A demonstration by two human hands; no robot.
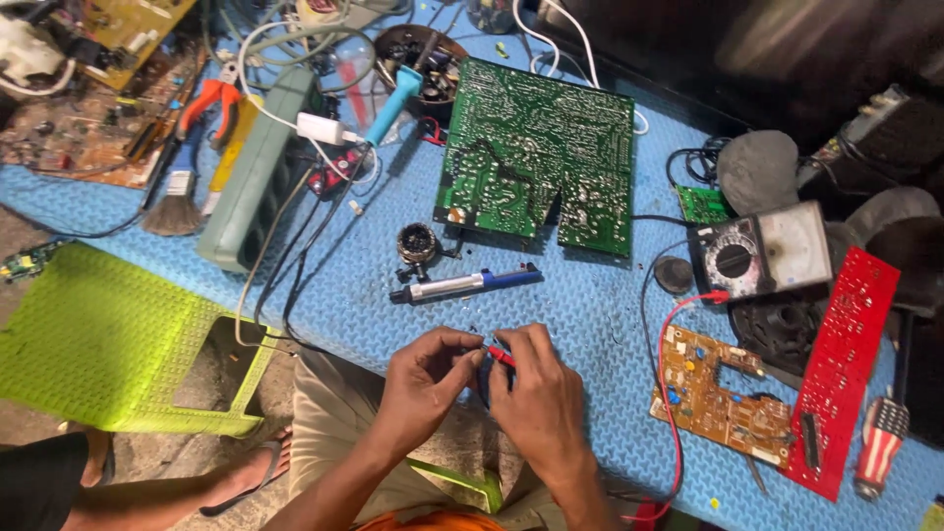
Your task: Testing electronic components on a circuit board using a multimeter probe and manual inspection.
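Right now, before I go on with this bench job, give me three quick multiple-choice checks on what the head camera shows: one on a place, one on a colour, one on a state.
1. Where does the large green circuit board lie?
A. On the blue mat, beyond the hands
B. On the green plastic stool
C. Under the red board

2. What colour is the long narrow board at the right edge of the mat?
A. Yellow
B. Red
C. White

3. What are the two hands doing?
A. Resting flat on the mat
B. Both pinching at a small red-tipped probe between them
C. Lifting the meter

Key: 1 A, the board lies flat on the mat above the desoldering pump. 2 B, it is plainly red beside the analogue meter. 3 B, the left hand and right hand meet fingertip to fingertip at the probe.
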